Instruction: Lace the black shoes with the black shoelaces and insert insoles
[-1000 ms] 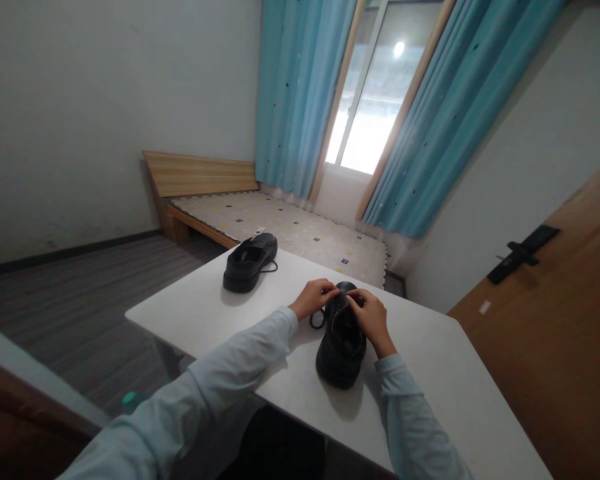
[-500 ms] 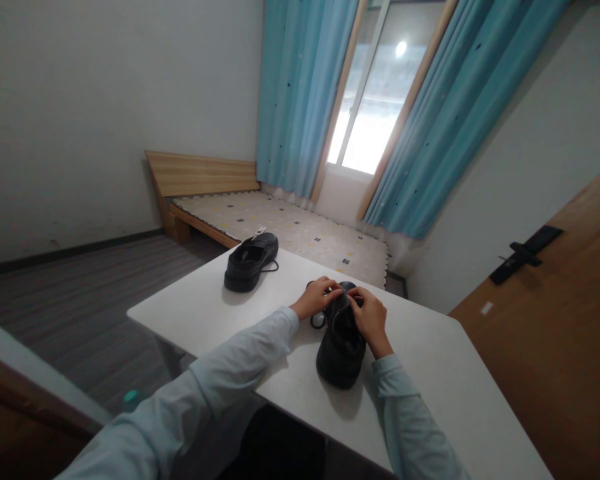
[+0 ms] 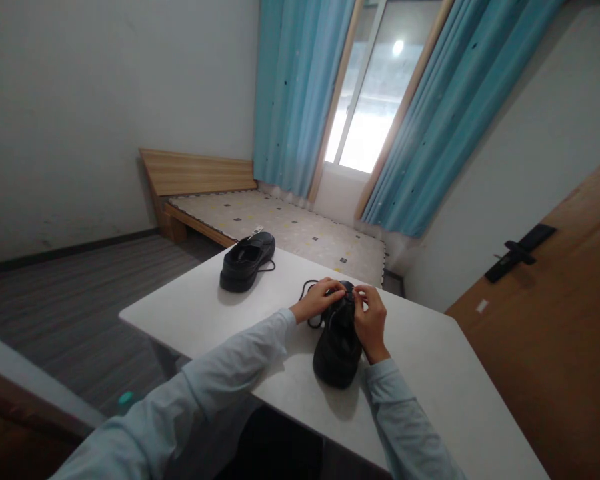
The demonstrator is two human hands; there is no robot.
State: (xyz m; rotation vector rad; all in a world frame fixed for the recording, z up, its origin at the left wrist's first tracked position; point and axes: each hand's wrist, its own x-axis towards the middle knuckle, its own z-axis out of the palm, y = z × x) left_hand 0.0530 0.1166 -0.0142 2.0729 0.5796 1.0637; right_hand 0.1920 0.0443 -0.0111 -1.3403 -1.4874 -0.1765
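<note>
A: Looks to me like you're on the lace work, up at the front of the near shoe [image 3: 337,363]. Your left grip [image 3: 320,300] is at the left side of the lacing and your right grip [image 3: 371,317] is just across from it. The shoe's opening and heel run back toward you from between the two, sole down on the worktop [image 3: 430,373].

B: Yeah, same read. Are you actually pinching anything, though? Your fingertips bunch in close on both sides, but I honestly can't tell if they're clamped on lace, it's way too small and dark there.

A: Fair. You've got loose lace [image 3: 314,326] looping out just left of your left grip, so I'd say the next move calls for a firm pinch and keeping that slack from snagging.

B: And you can ignore the other shoe [image 3: 237,275] for now, it's well off to your left grip's far left.
</note>
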